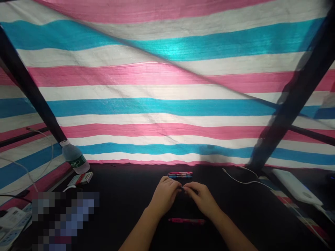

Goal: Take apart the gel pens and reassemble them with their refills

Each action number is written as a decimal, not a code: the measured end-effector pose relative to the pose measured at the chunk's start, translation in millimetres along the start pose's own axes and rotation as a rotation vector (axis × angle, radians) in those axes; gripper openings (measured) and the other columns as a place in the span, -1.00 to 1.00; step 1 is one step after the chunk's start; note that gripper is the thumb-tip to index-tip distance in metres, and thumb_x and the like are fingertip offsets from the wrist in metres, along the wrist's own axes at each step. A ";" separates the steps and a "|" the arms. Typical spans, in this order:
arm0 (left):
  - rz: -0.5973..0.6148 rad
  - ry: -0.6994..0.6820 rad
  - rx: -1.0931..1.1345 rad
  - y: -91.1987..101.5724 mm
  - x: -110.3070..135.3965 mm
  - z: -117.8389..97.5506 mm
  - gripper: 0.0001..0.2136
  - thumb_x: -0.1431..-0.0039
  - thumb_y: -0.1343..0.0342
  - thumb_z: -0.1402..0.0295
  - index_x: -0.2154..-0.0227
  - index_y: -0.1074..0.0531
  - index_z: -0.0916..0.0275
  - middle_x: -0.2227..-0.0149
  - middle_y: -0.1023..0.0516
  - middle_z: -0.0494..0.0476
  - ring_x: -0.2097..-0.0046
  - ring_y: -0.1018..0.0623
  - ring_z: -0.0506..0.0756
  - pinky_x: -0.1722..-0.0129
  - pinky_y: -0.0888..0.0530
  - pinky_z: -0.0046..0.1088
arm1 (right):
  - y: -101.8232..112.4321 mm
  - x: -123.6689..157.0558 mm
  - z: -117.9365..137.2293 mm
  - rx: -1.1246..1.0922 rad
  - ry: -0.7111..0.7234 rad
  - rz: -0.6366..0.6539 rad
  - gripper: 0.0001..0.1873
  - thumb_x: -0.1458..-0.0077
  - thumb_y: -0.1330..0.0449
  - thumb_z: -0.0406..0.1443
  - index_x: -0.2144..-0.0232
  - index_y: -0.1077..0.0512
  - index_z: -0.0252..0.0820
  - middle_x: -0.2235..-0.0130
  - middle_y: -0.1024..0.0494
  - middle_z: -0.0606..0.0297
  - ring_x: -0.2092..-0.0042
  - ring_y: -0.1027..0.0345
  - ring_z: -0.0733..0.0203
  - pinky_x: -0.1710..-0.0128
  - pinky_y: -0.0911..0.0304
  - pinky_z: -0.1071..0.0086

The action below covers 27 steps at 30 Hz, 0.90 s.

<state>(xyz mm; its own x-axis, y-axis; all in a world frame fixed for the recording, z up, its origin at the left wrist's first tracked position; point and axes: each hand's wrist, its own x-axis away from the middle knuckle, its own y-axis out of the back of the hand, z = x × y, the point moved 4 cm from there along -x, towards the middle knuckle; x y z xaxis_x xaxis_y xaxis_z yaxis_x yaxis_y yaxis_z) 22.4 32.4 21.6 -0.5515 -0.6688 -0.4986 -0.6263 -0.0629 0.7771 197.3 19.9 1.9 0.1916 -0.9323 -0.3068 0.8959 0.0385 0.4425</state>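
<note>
Meeting at bottom centre of the frame, the left hand (164, 195) and right hand (202, 198) rested on the black tabletop (125, 205), fingertips touching. Both were curled nearly closed, thumbs & forefingers pinched on a small pale piece (183, 188) held between them (too tiny to tell what it was). Just beyond the knuckles lay a short row of pens (180, 175), pink and blue, side by side, approx. parallel to the table's far edge. A pink pen (187, 220) lay crosswise lower in the frame, between the two wrists, w/ neither hand on it. At lower left a water bottle (74, 157) w/ a green label leaned by a dark pole (31, 90), a red-and-white box (82, 178) just beside it. A white cable (243, 180) snaked at right-centre near a flat white device (295, 186). A pink, blue & white striped tarp (167, 104) filled the upper frame.
</note>
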 end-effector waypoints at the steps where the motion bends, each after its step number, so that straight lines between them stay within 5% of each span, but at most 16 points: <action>1: -0.003 -0.014 -0.001 0.3 -0.1 -0.6 -0.91 -0.33 -0.14 0.46 0.16 -0.50 0.20 0.21 -0.66 0.09 0.17 -0.58 0.13 0.01 -0.36 -0.23 | -1.5 0.0 -1.3 -0.017 -0.024 0.023 -0.64 -0.34 -0.12 -0.10 0.38 -0.57 -0.14 0.42 -0.57 0.29 0.38 -0.43 0.16 0.34 -0.28 0.35; 4: 0.017 -0.050 0.002 1.5 -1.0 -3.2 -0.90 -0.35 -0.11 0.45 0.15 -0.50 0.19 0.22 -0.66 0.08 0.21 -0.59 0.11 0.02 -0.35 -0.23 | -4.8 0.1 -3.8 -0.070 -0.074 0.076 -0.53 -0.38 -0.04 -0.07 0.47 -0.51 -0.16 0.53 -0.49 0.35 0.50 -0.34 0.23 0.43 -0.22 0.37; 9: 0.009 -0.020 -0.005 6.8 -2.3 -2.2 -0.87 -0.38 -0.07 0.45 0.15 -0.51 0.17 0.20 -0.67 0.09 0.19 -0.59 0.12 -0.02 -0.32 -0.20 | 5.5 -0.8 1.5 -0.007 0.006 -0.077 -0.78 -0.20 -0.27 -0.12 0.21 -0.53 -0.12 0.29 -0.59 0.27 0.25 -0.45 0.10 0.23 -0.30 0.33; 11: 0.000 -0.011 -0.003 7.4 -2.4 -1.1 -0.88 -0.38 -0.09 0.42 0.13 -0.51 0.17 0.20 -0.67 0.09 0.18 -0.59 0.13 -0.02 -0.32 -0.19 | 7.3 -1.1 2.7 0.025 0.016 -0.073 -0.79 -0.21 -0.26 -0.12 0.29 -0.55 -0.13 0.30 -0.59 0.27 0.25 -0.45 0.10 0.24 -0.29 0.33; 15: 0.018 -0.056 0.010 5.5 -2.4 -2.6 -0.86 -0.38 -0.09 0.43 0.10 -0.51 0.17 0.20 -0.68 0.08 0.21 -0.60 0.10 -0.02 -0.33 -0.21 | 5.3 -1.2 -1.2 0.018 -0.061 -0.011 -0.49 -0.36 -0.05 -0.06 0.55 -0.48 -0.15 0.55 -0.46 0.34 0.45 -0.35 0.18 0.38 -0.21 0.35; 20: -0.006 -0.011 -0.009 7.7 -1.9 -0.7 -0.86 -0.37 -0.10 0.42 0.10 -0.52 0.14 0.18 -0.68 0.08 0.19 -0.60 0.12 -0.01 -0.33 -0.20 | 7.4 -0.5 -1.1 0.049 0.010 -0.104 -0.74 -0.21 -0.26 -0.07 0.23 -0.56 -0.12 0.27 -0.61 0.26 0.26 -0.45 0.10 0.26 -0.29 0.34; 24: 0.001 -0.032 0.016 7.6 -1.5 -0.8 -0.84 -0.36 -0.12 0.42 0.06 -0.52 0.14 0.18 -0.68 0.08 0.19 -0.61 0.11 -0.03 -0.33 -0.20 | 4.5 0.0 -6.0 0.058 -0.052 -0.021 -0.57 -0.34 -0.10 -0.04 0.45 -0.55 -0.13 0.53 -0.51 0.32 0.44 -0.39 0.16 0.38 -0.24 0.35; 27: 0.005 -0.011 0.022 7.0 -1.6 -0.2 -0.85 -0.36 -0.13 0.40 0.08 -0.53 0.14 0.19 -0.68 0.08 0.19 -0.60 0.11 -0.02 -0.33 -0.20 | 8.7 -0.2 -2.3 0.091 0.031 -0.088 -0.61 -0.32 -0.14 -0.04 0.39 -0.57 -0.13 0.44 -0.56 0.26 0.32 -0.44 0.09 0.26 -0.30 0.29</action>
<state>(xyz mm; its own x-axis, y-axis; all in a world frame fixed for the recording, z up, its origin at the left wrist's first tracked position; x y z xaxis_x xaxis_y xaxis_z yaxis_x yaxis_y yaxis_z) 19.0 32.9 28.0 -0.5608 -0.6605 -0.4992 -0.6353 -0.0434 0.7711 206.0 21.2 3.9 0.1271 -0.9190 -0.3731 0.8703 -0.0772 0.4865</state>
